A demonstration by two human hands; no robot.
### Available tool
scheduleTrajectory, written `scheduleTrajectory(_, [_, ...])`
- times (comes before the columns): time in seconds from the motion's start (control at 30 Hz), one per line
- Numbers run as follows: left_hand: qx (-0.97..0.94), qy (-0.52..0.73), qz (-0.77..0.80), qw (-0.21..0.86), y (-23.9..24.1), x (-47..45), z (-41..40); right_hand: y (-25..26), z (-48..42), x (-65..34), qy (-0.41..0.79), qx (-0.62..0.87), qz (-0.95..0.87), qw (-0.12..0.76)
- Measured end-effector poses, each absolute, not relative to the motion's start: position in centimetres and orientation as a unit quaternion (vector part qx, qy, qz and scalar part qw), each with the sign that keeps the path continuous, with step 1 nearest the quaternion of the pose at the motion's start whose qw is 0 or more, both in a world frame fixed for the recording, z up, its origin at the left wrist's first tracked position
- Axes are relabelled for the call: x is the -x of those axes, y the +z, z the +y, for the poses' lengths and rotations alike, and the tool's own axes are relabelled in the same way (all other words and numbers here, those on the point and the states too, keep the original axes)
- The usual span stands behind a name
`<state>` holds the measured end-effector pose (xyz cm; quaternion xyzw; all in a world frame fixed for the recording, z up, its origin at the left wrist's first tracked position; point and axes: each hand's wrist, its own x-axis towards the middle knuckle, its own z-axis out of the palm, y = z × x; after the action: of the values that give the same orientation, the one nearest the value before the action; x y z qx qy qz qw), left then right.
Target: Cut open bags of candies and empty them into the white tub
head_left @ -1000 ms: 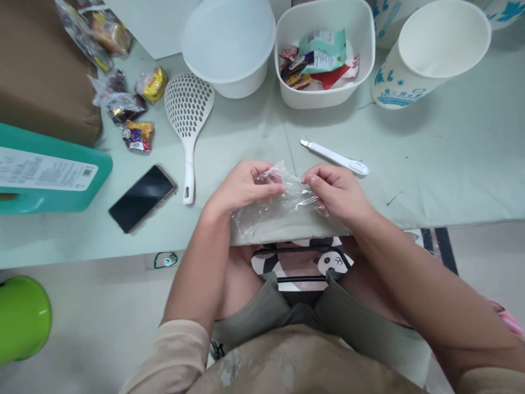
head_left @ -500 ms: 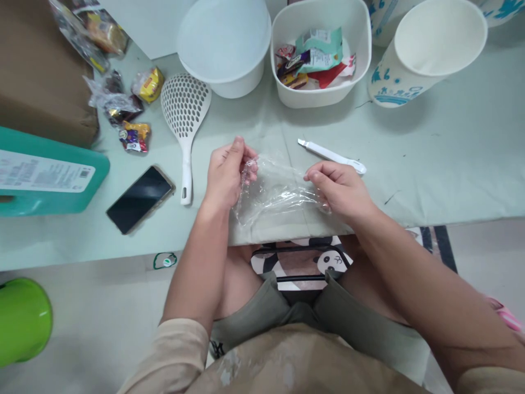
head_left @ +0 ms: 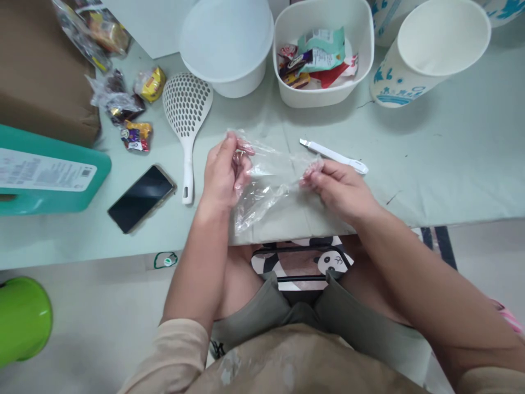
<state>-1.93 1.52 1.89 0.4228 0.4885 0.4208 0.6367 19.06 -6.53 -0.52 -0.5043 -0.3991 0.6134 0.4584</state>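
A thin clear plastic bag is stretched between my two hands above the front of the table. My left hand is closed on its left side, with the film lying over the fingertips. On the other side my right hand pinches the film between thumb and fingers. A white utility knife lies just beyond my right hand. Left of my left hand is a white slotted skimmer, lying flat with its handle toward me.
A phone, wrapped snacks and a teal jug are on the left. Along the back stand a lidded white tub, a white bin holding snack packets, and paper cups. A green bucket is on the floor.
My left hand has moved slightly left and away from me. The film now covers my right fingertips and is drawn up between the hands. Other things stay put; the view shifted slightly.
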Motion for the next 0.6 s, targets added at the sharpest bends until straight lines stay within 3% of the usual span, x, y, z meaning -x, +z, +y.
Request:
scheduleTrajectory(0.13, [-0.445,0.451,0.495,0.594,1.4,1.9,1.6,-0.8,-6.4,-18.9,0.527,0.559,-0.367,0.525])
scheduleTrajectory(0.5, [-0.488,0.506,0.534,0.469,1.2,1.4,1.0,1.2,-6.7,-19.2,0.411,0.670,-0.378,0.488])
scheduleTrajectory(0.6, [-0.507,0.504,0.520,0.467,1.3,1.4,0.7,1.5,-6.8,-19.6,0.448,0.637,-0.446,0.441])
